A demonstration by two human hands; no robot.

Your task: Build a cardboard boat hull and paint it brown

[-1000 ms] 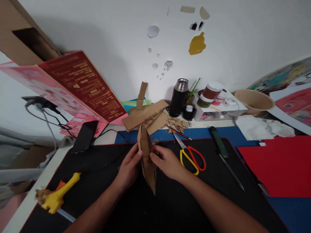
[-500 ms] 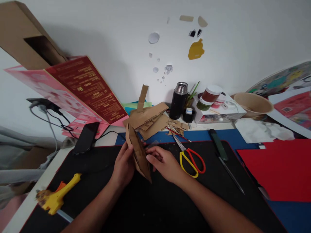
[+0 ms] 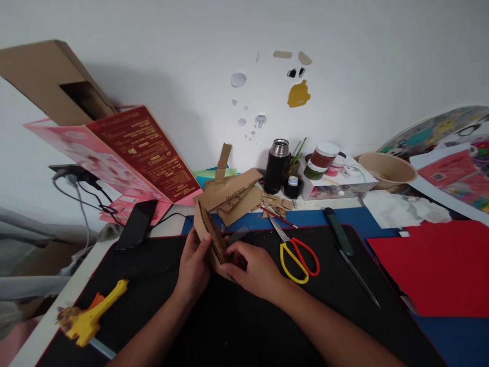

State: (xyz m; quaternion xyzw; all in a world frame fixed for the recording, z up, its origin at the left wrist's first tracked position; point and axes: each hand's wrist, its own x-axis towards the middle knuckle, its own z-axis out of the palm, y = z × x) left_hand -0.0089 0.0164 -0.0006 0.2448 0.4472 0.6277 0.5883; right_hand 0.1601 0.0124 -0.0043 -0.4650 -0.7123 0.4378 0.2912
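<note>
A folded cardboard piece (image 3: 208, 235) is held upright over the black mat, its corrugated edges facing up. My left hand (image 3: 194, 262) is closed around its left side, thumb pressed on the near face. On the right side, my right hand (image 3: 250, 265) pinches the cardboard between thumb and fingers near its lower end; some of those fingertips are hidden. Just behind the right hand lies a clear plastic strip (image 3: 237, 234). Scissors with one yellow and one red handle (image 3: 298, 255) rest on the mat right of my right hand.
A green-handled knife (image 3: 346, 250) lies at right, near red paper (image 3: 435, 265). A yellow glue gun (image 3: 89, 316) is at left, a phone (image 3: 136, 224) behind it. Cardboard scraps (image 3: 237, 191), a black thermos (image 3: 277, 168) and paint jars (image 3: 323, 155) stand along the wall.
The cardboard has turned slightly and its fold looks narrower. My right hand has moved a little left and now grips its lower part. The camera view has tilted up slightly.
</note>
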